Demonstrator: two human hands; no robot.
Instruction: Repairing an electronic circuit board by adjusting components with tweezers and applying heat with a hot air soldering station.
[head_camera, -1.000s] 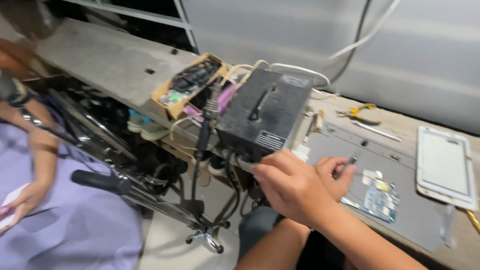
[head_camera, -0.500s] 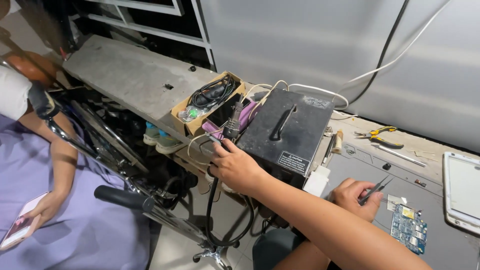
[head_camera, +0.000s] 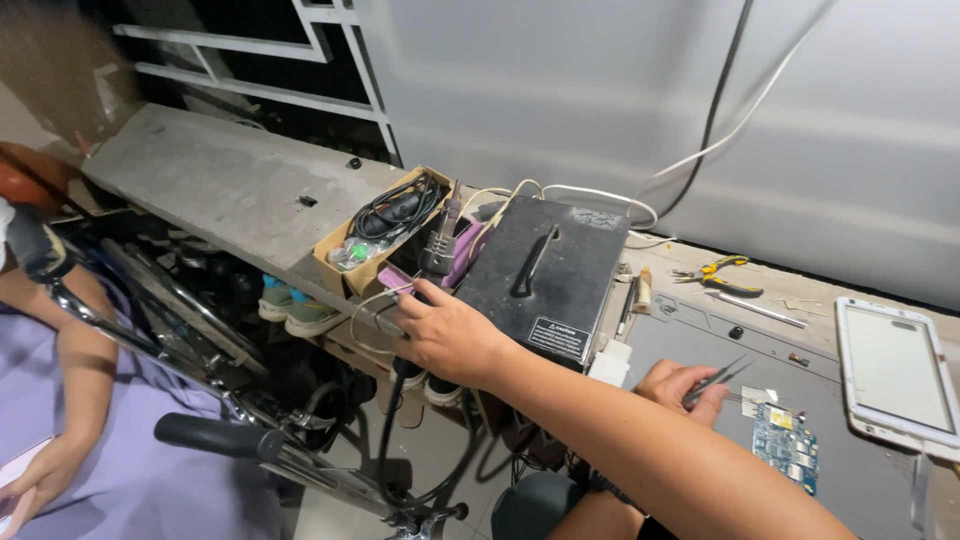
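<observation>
Left hand reaches to soldering-iron handle beside black box, fingers closing; grip insulated part. Right hand pinches tweezers; keep steady.

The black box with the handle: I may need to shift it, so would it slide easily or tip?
The black box looks like a solid metal case with a carry handle, so probably heavy for its size. It lies flat and wide, so tipping seems unlikely. Cables run behind it and may snag if pushed.
</observation>
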